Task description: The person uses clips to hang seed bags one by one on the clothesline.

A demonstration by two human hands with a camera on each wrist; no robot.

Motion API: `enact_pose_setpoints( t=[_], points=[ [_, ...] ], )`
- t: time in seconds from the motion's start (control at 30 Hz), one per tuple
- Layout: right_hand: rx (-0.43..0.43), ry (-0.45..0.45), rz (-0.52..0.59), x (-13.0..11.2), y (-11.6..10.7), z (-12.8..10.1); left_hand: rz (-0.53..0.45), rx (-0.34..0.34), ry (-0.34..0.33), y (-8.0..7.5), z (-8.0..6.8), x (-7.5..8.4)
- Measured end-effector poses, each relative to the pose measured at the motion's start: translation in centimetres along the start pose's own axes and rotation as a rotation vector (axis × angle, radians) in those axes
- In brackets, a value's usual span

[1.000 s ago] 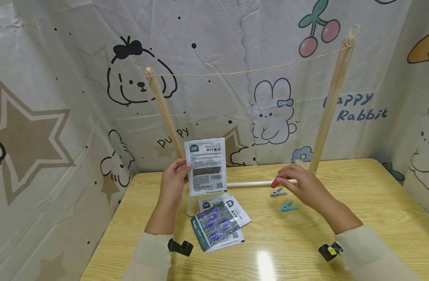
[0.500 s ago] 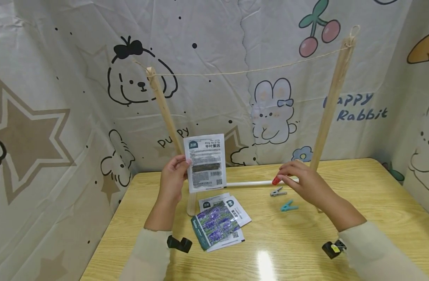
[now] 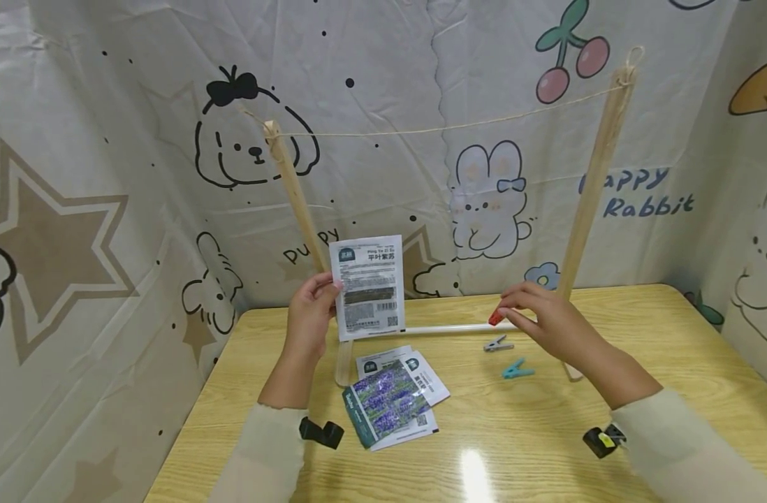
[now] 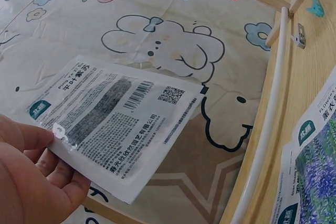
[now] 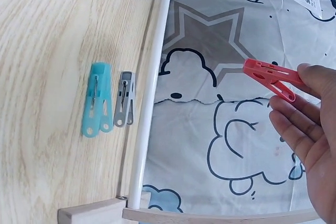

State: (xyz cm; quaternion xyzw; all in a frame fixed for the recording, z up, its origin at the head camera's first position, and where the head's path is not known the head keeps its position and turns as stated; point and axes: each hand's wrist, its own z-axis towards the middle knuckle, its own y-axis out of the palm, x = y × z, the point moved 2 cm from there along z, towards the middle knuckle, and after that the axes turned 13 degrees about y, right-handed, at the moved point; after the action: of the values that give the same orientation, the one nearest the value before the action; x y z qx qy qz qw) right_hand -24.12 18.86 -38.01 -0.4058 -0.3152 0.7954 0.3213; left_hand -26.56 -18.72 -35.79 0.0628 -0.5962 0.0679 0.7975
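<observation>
Between thumb and fingers, my left hand (image 3: 309, 311) pinches a white seed packet (image 3: 372, 290) by its left edge, its printed back facing me. My right hand (image 3: 541, 318) holds a red clothespin (image 5: 270, 77) by its handle ends. In the right wrist view its thumb lies on one handle and the fingers on the other. On the table just below that hand lie a grey clothespin (image 3: 498, 343) and a teal clothespin (image 3: 517, 369). Nearer to me, a seed packet with purple flowers (image 3: 386, 405) rests on top of other white packets (image 3: 434, 381).
Two upright wooden posts (image 3: 295, 195) stand on the table (image 3: 283, 447). A thin string (image 3: 446, 128) stretches between their tops, sagging slightly. Low down, a white rod (image 3: 446, 328) joins them. A patterned cloth (image 3: 383, 63) hangs behind.
My left hand has raised the seed packet a little. The right hand, with the red clothespin, has lifted slightly and shifted a bit to the right.
</observation>
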Motion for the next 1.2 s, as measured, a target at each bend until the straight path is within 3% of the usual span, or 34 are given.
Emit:
enact_pose_setpoints(
  t=[1.2],
  points=[
    [0.058,-0.146,-0.057,-1.1,-2.8,1.7,-0.013,0.035,0.052,0.5,0.8,1.7]
  ],
)
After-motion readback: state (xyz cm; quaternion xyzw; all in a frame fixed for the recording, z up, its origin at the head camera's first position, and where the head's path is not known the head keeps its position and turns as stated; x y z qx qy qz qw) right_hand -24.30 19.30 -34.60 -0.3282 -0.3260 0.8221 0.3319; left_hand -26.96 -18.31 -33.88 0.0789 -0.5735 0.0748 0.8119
